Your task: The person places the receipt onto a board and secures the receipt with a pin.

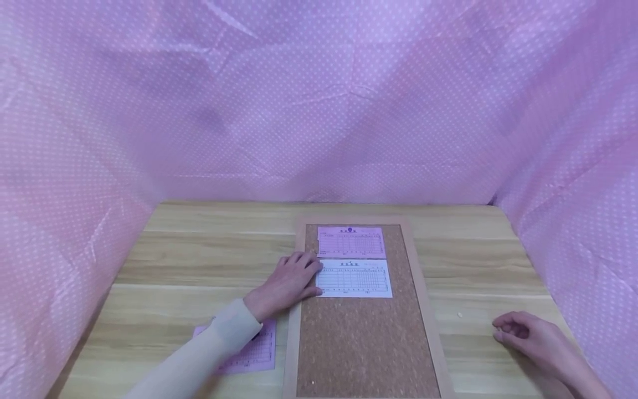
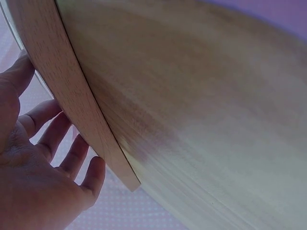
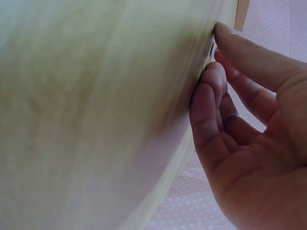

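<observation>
Print on white form (image 1: 354, 279) too small to read. Pink sheet (image 1: 249, 349) half hidden under left sleeve (image 1: 199, 360). Corkboard (image 1: 366, 343) cut off at bottom edge.

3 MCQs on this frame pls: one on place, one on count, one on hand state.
1. Where does the loose pink sheet lie?
A. on the table left of the cork board
B. on the cork board
C. under the right hand

2. How many sheets lie on the cork board?
A. one
B. two
C. four

3. What is the left hand doing?
A. hanging in the air
B. gripping a pen
C. resting flat on the white sheet's edge

Key: 1 A, it lies on the table under the sleeve; 2 B, a pink sheet above a white sheet; 3 C, straight fingers touch its left edge.
</observation>
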`<move>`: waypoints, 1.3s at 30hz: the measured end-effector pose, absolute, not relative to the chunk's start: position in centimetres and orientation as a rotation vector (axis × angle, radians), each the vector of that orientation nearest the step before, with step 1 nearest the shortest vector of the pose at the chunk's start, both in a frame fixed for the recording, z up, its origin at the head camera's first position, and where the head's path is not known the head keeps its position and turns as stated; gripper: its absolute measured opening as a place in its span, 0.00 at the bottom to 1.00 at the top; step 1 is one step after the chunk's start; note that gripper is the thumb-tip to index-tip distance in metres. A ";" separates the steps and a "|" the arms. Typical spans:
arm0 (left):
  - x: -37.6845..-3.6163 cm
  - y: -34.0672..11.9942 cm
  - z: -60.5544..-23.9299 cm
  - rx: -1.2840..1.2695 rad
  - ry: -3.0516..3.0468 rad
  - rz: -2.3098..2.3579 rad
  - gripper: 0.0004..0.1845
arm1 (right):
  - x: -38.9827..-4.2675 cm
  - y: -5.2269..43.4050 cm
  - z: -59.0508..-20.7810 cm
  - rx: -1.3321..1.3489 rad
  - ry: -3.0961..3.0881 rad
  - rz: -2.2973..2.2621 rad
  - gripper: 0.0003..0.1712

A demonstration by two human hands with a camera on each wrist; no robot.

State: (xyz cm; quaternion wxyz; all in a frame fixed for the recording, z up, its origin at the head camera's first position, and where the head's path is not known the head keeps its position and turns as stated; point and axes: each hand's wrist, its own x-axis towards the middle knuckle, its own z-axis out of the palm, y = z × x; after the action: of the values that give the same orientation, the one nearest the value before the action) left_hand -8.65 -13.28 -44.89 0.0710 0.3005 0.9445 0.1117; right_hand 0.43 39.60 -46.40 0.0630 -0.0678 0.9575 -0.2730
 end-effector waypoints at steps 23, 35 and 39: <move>-8.6 -13.1 -45.2 0.909 2.849 0.330 0.28 | -0.5 40.0 -46.7 -0.279 2.999 -0.821 0.09; -8.7 -13.2 -45.3 0.912 2.854 0.344 0.29 | -1.5 38.5 -45.2 -0.240 3.075 -0.893 0.05; -8.6 -13.2 -45.2 0.912 2.847 0.341 0.29 | -2.0 37.8 -45.1 -0.307 3.094 -1.038 0.08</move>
State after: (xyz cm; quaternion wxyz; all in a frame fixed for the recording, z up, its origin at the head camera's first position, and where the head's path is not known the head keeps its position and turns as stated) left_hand -8.63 -13.19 -45.16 0.0661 0.3023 0.9441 0.1131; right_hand -2.02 37.79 -45.09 -0.0678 -0.0934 0.9417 -0.3159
